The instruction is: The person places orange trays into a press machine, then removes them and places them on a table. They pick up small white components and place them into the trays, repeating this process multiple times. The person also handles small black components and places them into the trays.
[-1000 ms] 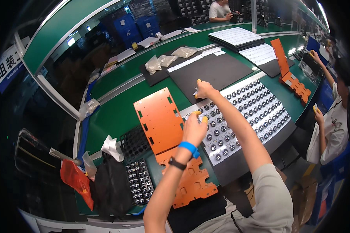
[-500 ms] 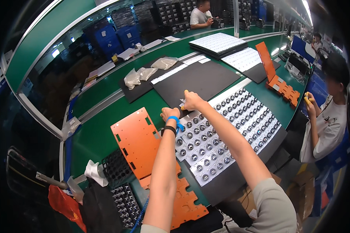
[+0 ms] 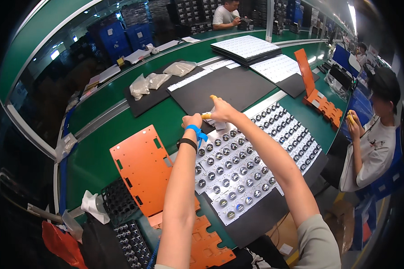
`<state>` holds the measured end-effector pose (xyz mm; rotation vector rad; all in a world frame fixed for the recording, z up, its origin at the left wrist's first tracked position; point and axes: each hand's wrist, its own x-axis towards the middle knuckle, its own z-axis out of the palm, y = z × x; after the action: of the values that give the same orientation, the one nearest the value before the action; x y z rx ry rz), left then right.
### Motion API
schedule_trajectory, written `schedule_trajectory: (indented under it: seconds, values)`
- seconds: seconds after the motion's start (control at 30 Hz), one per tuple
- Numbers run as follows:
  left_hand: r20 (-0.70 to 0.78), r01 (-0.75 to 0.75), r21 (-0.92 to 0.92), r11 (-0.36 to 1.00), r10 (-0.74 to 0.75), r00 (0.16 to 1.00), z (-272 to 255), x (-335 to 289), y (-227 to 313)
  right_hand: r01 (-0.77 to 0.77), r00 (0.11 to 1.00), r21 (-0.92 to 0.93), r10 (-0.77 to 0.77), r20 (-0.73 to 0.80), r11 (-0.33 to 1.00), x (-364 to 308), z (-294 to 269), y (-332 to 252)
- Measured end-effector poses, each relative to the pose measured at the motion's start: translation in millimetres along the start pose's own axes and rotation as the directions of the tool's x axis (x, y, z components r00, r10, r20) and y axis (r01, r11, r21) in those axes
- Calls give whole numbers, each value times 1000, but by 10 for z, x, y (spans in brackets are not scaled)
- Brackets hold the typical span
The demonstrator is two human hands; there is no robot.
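My left hand (image 3: 192, 121), with a blue strap and a black band at the wrist, is curled closed at the far left corner of a white panel (image 3: 251, 167). What its fingers hold, if anything, is hidden. Close beside it, my right hand (image 3: 223, 111) wears yellow finger covers and bends around a small whitish piece (image 3: 217, 124), partly hidden under the palm. Rows of round, dark, shiny lens-like parts (image 3: 232, 195) cover the panel, which lies on a black board (image 3: 251, 228).
An orange plate (image 3: 141, 167) and black trays (image 3: 132, 244) lie left of my arms. Beyond my hands are a black board (image 3: 226, 89), plastic bags (image 3: 141, 85) and stacked white panels (image 3: 247, 46). An orange stand (image 3: 321, 101) is at right, near a seated person (image 3: 370, 143).
The view has shifted, so the table items sit slightly farther left. My right thumb has come closer to my left hand, and more of the whitish piece shows below my right palm.
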<state>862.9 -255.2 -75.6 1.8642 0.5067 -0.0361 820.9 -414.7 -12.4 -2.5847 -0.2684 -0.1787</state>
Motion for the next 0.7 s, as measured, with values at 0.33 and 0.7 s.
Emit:
schedule_trajectory:
  seconds: [0.33,0.7]
  values:
    - [302,284,-256,924,-202,931,-185,-382,420,-585,807,-30,585,78,811,187,-620,1570]
    - [198,193,-305,933,-136,971,-164,-205,141,-516,854,106,501,140,850,139,-581,1372]
